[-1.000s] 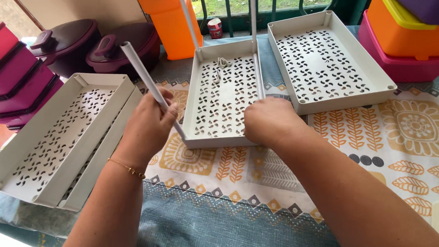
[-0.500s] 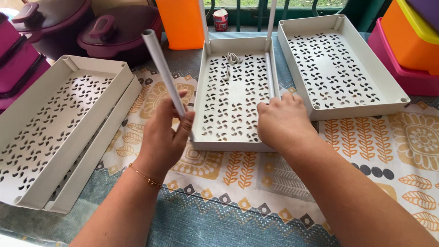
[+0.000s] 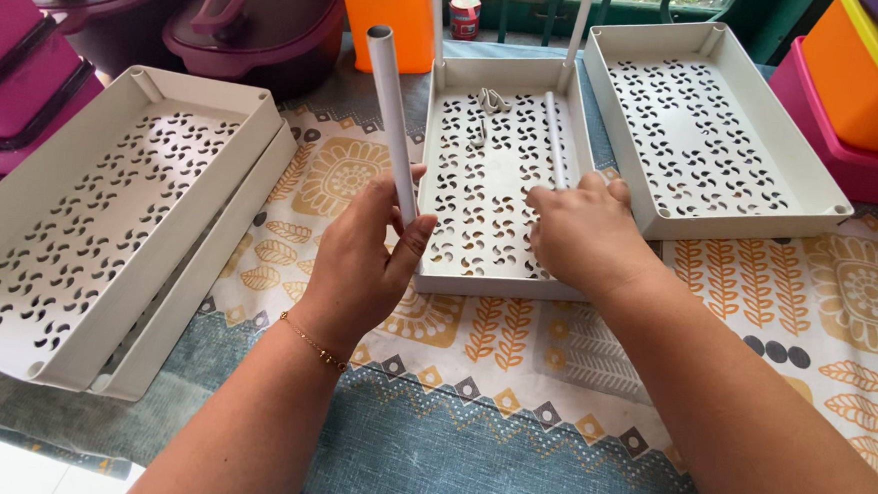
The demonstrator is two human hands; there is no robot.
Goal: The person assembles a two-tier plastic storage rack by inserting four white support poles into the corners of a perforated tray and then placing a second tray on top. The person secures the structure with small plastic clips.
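Left hand: my left hand [image 3: 363, 263] grips a white tube [image 3: 391, 119] upright, fingers wrapped round its lower end.
Right hand: my right hand [image 3: 580, 234] rests curled on the middle tray [image 3: 438, 272], touching a loose tube [image 3: 555, 138] lying inside.
Done: two posts [image 3: 581, 24] already stand at that tray's far corners.
Left: near corners empty; side trays [image 3: 213, 165] unstacked.

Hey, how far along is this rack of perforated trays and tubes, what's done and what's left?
Done: two white tubes stand upright at the far corners of the middle tray. In hand: the left hand holds a white tube upright, and the right hand touches another tube lying in that tray. Left: the right tray and the stacked trays on the left carry no tubes.
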